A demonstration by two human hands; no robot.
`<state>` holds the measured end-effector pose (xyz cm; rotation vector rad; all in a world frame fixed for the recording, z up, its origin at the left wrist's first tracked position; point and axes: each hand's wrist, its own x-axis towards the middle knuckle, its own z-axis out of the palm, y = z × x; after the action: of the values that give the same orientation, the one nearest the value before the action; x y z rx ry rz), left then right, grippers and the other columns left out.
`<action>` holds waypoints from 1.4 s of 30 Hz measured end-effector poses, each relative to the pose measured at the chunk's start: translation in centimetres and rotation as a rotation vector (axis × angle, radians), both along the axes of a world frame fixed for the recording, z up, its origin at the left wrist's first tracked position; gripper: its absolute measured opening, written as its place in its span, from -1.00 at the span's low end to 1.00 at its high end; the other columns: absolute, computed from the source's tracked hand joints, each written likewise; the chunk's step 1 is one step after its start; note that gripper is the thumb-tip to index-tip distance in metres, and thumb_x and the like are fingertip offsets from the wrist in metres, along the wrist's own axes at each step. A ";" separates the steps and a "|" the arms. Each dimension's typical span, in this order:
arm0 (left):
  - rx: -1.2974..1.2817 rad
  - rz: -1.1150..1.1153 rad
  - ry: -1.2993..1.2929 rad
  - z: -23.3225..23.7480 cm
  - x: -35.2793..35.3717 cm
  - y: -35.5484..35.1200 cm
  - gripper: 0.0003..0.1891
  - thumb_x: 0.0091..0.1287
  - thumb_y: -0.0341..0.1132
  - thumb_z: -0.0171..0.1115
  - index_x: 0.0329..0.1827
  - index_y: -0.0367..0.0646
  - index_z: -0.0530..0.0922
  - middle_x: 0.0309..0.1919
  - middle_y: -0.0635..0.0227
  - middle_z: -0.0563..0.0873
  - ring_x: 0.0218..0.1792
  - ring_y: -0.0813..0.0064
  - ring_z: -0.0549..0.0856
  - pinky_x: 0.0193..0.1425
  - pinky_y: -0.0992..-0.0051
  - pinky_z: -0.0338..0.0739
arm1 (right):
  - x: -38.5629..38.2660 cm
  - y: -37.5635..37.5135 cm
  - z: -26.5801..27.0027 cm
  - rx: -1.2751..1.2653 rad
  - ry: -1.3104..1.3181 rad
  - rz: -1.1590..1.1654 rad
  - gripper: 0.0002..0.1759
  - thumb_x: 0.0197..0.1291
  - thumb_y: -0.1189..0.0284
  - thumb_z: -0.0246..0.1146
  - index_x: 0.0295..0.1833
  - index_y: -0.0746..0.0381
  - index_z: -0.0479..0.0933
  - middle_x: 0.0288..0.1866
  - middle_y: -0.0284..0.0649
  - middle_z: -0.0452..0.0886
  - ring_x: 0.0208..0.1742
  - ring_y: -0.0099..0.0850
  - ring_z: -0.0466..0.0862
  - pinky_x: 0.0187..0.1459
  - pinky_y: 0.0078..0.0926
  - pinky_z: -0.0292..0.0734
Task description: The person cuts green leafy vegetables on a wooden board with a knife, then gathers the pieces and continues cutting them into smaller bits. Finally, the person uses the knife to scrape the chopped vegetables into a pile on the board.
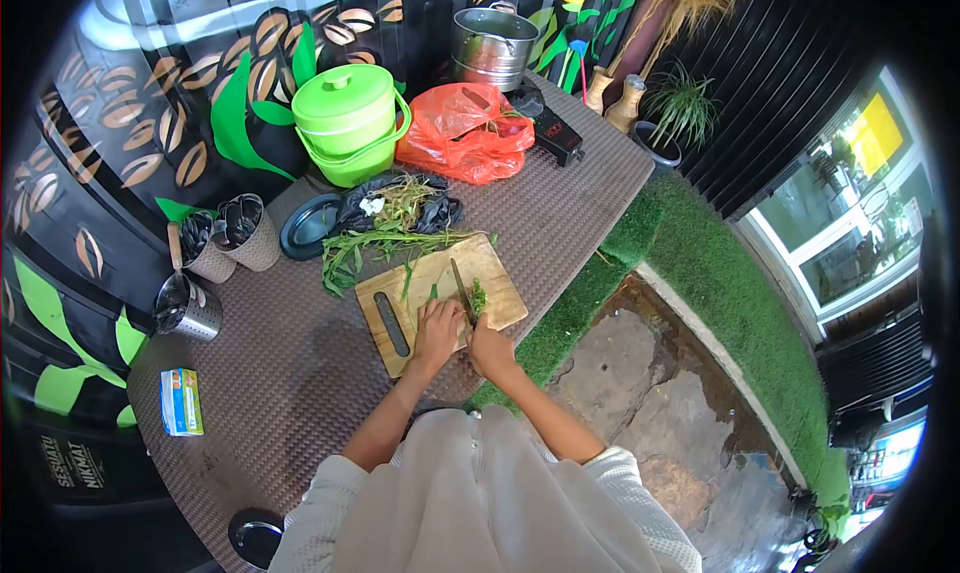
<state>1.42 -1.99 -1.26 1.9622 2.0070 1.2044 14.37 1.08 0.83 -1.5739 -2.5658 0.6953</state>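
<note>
A wooden cutting board (401, 285) with a dark slot handle lies tilted on the brown woven-pattern table. My right hand (490, 347) is closed round the handle of a knife (461, 286), whose blade points away from me across the board. Just left of the knife, my left hand (438, 331) presses on the board with its fingers bent together over green leaves (434, 292); how much it holds is hidden. Chopped greens (479, 296) sit right of the blade. Long leafy stems (345, 256) lie along the board's far edge.
Beyond the board are a black bag with plant scraps (405, 205), a dark plate (309, 227), a green lidded bucket (346, 123), a red plastic bag (465, 138), a stove (556, 136) and a steel pot (494, 48). Utensil holders (253, 239) and a small box (181, 402) stand left.
</note>
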 end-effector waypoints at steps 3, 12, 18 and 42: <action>0.040 0.049 -0.008 0.0 0.1 -0.1 -0.90 0.23 -0.40 0.18 -0.22 -0.17 0.57 -0.26 0.31 0.62 -0.11 0.24 0.52 0.03 0.26 0.31 | 0.4 -0.8 1.4 -0.014 0.114 -0.041 -0.65 0.28 0.28 -0.04 -0.06 0.38 0.21 -0.36 0.22 0.60 -0.31 0.17 0.63 -0.29 0.03 0.53; -0.019 0.053 -0.015 0.2 -0.4 -0.4 -0.86 0.17 -0.47 0.20 -0.24 -0.20 0.67 -0.28 0.25 0.63 -0.11 0.22 0.54 0.02 0.27 0.37 | 2.1 -1.3 -0.2 0.178 0.340 -0.007 -0.66 0.27 0.33 0.04 0.00 0.34 0.20 -0.41 0.17 0.60 -0.37 0.17 0.60 -0.31 0.08 0.51; 0.001 0.066 -0.171 0.4 0.2 -0.1 -0.85 0.16 -0.56 0.17 -0.23 -0.24 0.64 -0.26 0.18 0.64 -0.12 0.15 0.55 0.00 0.27 0.43 | 1.8 -2.3 2.1 0.030 0.092 -0.024 -0.66 0.31 0.31 0.02 0.02 0.33 0.19 -0.38 0.15 0.62 -0.35 0.12 0.65 -0.31 0.02 0.56; -0.055 0.098 -0.005 0.4 0.4 -0.3 -0.94 0.27 -0.45 0.10 -0.26 -0.21 0.53 -0.25 0.19 0.53 -0.11 0.15 0.47 0.08 0.23 0.32 | -0.8 -3.4 0.1 -0.069 0.109 -0.168 -0.65 0.31 0.31 -0.01 0.02 0.36 0.19 -0.33 0.24 0.60 -0.27 0.15 0.65 -0.20 0.11 0.53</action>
<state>1.79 -2.25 -0.87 1.8545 2.1325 1.1589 13.56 -2.31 0.92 -1.6966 -2.3249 0.8347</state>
